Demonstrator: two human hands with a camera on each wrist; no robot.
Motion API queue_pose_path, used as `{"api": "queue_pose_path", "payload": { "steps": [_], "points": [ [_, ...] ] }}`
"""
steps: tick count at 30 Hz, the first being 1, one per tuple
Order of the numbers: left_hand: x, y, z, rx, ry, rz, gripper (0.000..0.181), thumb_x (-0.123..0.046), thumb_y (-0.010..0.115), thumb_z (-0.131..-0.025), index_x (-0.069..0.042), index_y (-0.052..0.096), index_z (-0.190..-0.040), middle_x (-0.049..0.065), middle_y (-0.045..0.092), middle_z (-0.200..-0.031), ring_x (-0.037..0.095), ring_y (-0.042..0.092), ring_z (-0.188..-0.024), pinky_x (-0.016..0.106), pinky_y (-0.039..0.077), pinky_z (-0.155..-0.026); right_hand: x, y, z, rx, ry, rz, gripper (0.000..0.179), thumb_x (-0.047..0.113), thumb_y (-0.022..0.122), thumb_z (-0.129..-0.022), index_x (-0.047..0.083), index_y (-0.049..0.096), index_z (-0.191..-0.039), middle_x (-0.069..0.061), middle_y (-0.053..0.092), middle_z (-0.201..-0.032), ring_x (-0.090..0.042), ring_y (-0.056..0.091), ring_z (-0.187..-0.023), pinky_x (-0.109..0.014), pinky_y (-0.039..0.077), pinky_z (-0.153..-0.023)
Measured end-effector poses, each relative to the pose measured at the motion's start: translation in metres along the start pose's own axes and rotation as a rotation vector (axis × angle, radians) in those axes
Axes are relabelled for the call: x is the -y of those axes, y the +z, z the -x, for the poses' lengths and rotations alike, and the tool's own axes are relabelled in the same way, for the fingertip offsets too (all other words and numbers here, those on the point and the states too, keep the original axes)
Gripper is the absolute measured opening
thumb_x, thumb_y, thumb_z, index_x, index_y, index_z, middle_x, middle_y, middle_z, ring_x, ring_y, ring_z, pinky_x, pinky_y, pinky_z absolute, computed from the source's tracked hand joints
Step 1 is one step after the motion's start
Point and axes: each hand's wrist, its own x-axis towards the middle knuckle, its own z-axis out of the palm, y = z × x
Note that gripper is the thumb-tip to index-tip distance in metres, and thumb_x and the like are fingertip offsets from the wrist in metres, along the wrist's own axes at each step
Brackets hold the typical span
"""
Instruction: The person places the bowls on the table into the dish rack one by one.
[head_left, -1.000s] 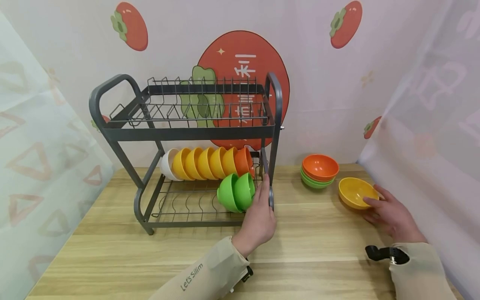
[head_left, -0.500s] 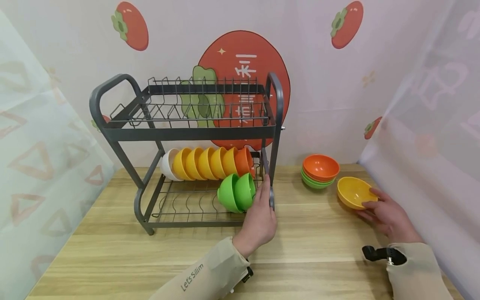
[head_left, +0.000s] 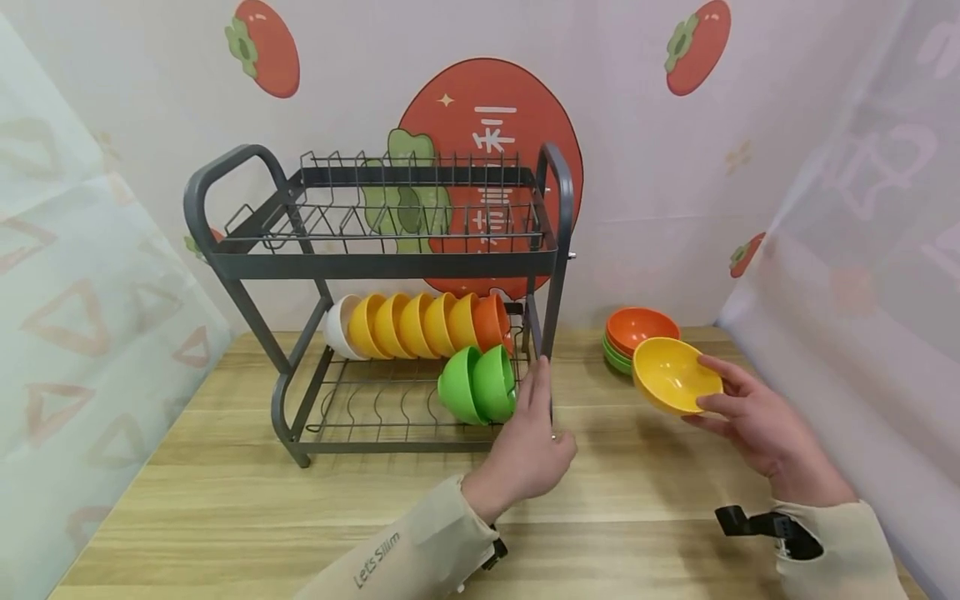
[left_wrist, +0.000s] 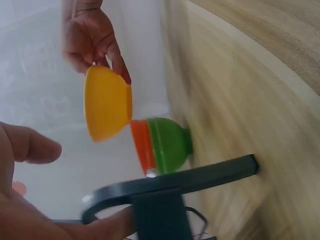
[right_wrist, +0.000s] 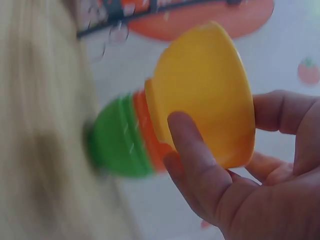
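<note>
Yellow bowl point(head_left: 675, 375) held up over the right part of the tabletop point(head_left: 420, 525), and it's grasped by the right hand point(head_left: 757, 425), rim and wall pinched between thumb and fingers! Its opening is turned upward, its inside shown to the head camera, and a soft shadow is cast on the wood beneath. Just behind it, partly covered from the head view, a nested stack is seen: an orange bowl point(head_left: 628, 327) is set on top, with green bowls point(left_wrist: 171, 145) stacked below. Over at the dish rack point(head_left: 390, 267), the left hand point(head_left: 525, 454) is laid alongside the right-hand frame, released, fingers stretched out straight and thumb held apart; in the left wrist view one finger is partly hidden by a dark bar. And the lower tier is well filled along the back: a white bowl point(head_left: 339, 329) is stood on its side at the left end, followed by five yellow bowls point(head_left: 415, 327), with orange point(head_left: 491, 323) placed at the right end. In front, two green bowls point(head_left: 459, 387) are propped on edge, close to the left fingertips. Both wrists are covered by beige sleeves point(head_left: 390, 554), and everything is backed by pale cloth point(head_left: 630, 167) printed with persimmons.
</note>
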Motion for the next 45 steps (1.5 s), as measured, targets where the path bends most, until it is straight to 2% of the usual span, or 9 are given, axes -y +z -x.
{"api": "queue_pose_path", "payload": {
  "steps": [3,7,14,19,22,26,33,39,45],
  "points": [
    [-0.009,-0.008,0.012,0.023,0.011,0.047,0.091,-0.033,0.061,-0.094,-0.028,-0.001,-0.161,0.004,0.009,-0.165,0.02,0.063,-0.096,0.039,0.053,-0.082,0.008,0.021,0.008,0.098,-0.045,-0.009,0.063,-0.01,0.055,-0.096,0.017,0.041,-0.151,-0.01,0.024,-0.145,-0.016,0.059,-0.105,-0.038,0.056,-0.084],
    [-0.015,-0.021,0.026,0.003,0.077,0.157,0.088,-0.053,0.064,-0.091,-0.041,0.01,-0.159,0.001,0.023,-0.161,0.027,0.036,-0.138,0.053,0.039,-0.104,0.019,0.056,0.022,0.247,-0.074,0.015,0.061,-0.009,0.055,-0.096,0.016,0.045,-0.15,-0.021,0.029,-0.142,-0.026,0.061,-0.105,-0.04,0.055,-0.086],
    [-0.013,-0.04,0.043,0.102,0.076,0.59,0.08,-0.032,0.076,-0.09,-0.045,0.028,-0.153,-0.005,0.032,-0.153,0.016,0.067,-0.101,0.03,0.056,-0.079,0.035,0.111,0.041,0.348,-0.043,0.082,0.064,-0.001,0.059,-0.096,0.008,0.033,-0.154,-0.027,0.027,-0.15,-0.034,0.057,-0.115,-0.043,0.053,-0.09],
    [-0.009,-0.056,0.054,0.064,0.057,0.608,0.073,-0.026,0.078,-0.089,-0.041,0.039,-0.149,0.001,0.037,-0.145,0.019,0.067,-0.099,0.033,0.057,-0.077,0.036,0.137,0.043,0.368,-0.063,0.033,0.064,-0.001,0.059,-0.097,0.003,0.03,-0.154,-0.024,0.022,-0.154,-0.034,0.056,-0.116,-0.042,0.053,-0.09],
    [-0.009,-0.073,0.058,0.026,0.039,0.517,0.072,-0.03,0.079,-0.087,-0.044,0.042,-0.147,0.001,0.038,-0.144,0.022,0.065,-0.098,0.035,0.057,-0.074,0.031,0.149,0.04,0.326,-0.106,0.088,0.06,0.007,0.059,-0.099,0.006,0.032,-0.153,-0.024,0.03,-0.151,-0.035,0.058,-0.114,-0.041,0.052,-0.091],
    [-0.013,-0.107,0.064,-0.09,-0.002,0.304,0.074,-0.038,0.082,-0.081,-0.047,0.045,-0.145,-0.002,0.04,-0.141,0.022,0.061,-0.095,0.035,0.056,-0.069,0.018,0.164,0.028,0.154,-0.173,0.341,0.062,0.022,0.063,-0.1,0.021,0.034,-0.155,-0.014,0.04,-0.151,-0.033,0.056,-0.122,-0.039,0.051,-0.093],
    [-0.011,-0.16,0.072,-0.23,-0.006,-0.11,0.075,-0.039,0.081,-0.084,-0.04,0.044,-0.149,0.005,0.035,-0.143,0.025,0.059,-0.091,0.035,0.055,-0.069,-0.012,0.185,-0.005,0.044,-0.202,0.551,0.084,0.015,0.066,-0.097,0.038,0.014,-0.16,0.004,0.025,-0.161,-0.029,0.057,-0.123,-0.035,0.055,-0.084],
    [0.003,-0.165,0.067,-0.216,-0.014,-0.448,0.075,-0.041,0.08,-0.085,-0.034,0.046,-0.15,0.016,0.033,-0.147,0.031,0.062,-0.089,0.041,0.054,-0.07,-0.024,0.184,-0.016,-0.034,-0.233,0.629,0.079,0.007,0.063,-0.098,0.031,0.021,-0.16,0.001,0.036,-0.157,-0.019,0.071,-0.088,-0.03,0.044,-0.044],
    [0.021,-0.156,0.054,-0.21,0.019,-0.563,0.073,-0.037,0.083,-0.082,-0.027,0.051,-0.148,0.022,0.037,-0.144,0.037,0.06,-0.096,0.049,0.053,-0.077,-0.026,0.181,-0.019,-0.03,-0.268,0.637,0.077,0.006,0.063,-0.097,0.027,0.024,-0.16,-0.003,0.04,-0.155,-0.018,0.072,-0.084,-0.03,0.045,-0.044]
  ]
}}
